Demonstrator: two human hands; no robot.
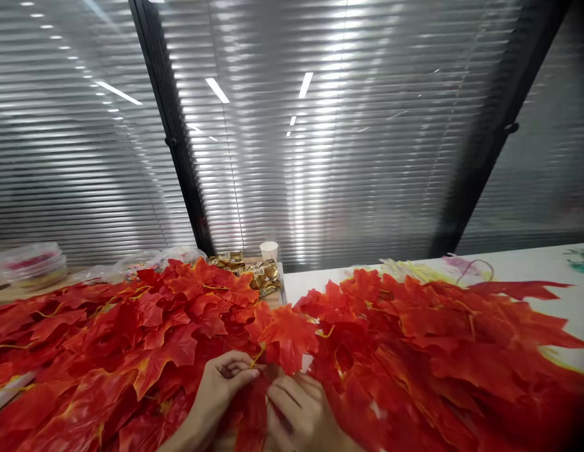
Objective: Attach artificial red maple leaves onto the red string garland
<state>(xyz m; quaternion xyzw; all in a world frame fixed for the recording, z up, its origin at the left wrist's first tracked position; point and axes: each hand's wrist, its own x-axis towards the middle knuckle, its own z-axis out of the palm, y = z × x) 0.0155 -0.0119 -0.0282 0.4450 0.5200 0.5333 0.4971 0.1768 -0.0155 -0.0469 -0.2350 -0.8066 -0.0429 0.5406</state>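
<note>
Red artificial maple leaves with yellow stems cover the front of the table in a left heap and a right heap. Between the heaps, my left hand pinches a thin yellow leaf stem between thumb and fingertips. Close beside it, my right hand has its fingers curled and pressed together; what they grip is hidden. An orange-red maple leaf lies just beyond both hands. More red leaf material hangs below and between them, partly covered by my fingers.
Clear plastic tubs stand at the back left. Gold-wrapped packets and a white paper cup are at the back middle. Pale yellow strands lie on the white table behind the right heap. Blinds rise behind.
</note>
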